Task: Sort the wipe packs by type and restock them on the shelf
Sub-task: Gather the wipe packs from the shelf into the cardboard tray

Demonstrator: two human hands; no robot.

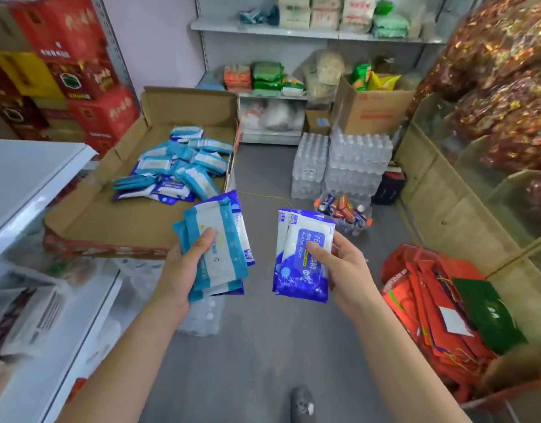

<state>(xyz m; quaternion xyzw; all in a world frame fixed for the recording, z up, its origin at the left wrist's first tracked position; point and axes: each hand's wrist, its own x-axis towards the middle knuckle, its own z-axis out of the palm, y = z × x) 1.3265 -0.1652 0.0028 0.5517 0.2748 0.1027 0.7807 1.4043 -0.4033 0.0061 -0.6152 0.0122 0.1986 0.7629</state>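
My left grip (pixel 186 264) is curled around a stack of mostly teal wipe packs (pixel 215 239). My right grip (pixel 347 270) pinches two blue alcohol wipe packs (pixel 302 270). Loose packs (pixel 183 166) lie in the open cardboard box (pixel 110 215) ahead-left.

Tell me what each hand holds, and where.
Left hand: teal wipe packs, at their lower left edge. Right hand: blue alcohol wipe packs, at their right edge.

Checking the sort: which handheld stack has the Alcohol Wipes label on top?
The dark-blue packs in the right hand: the front one reads "Alcohol Wipes". The left hand holds a teal-topped stack instead.
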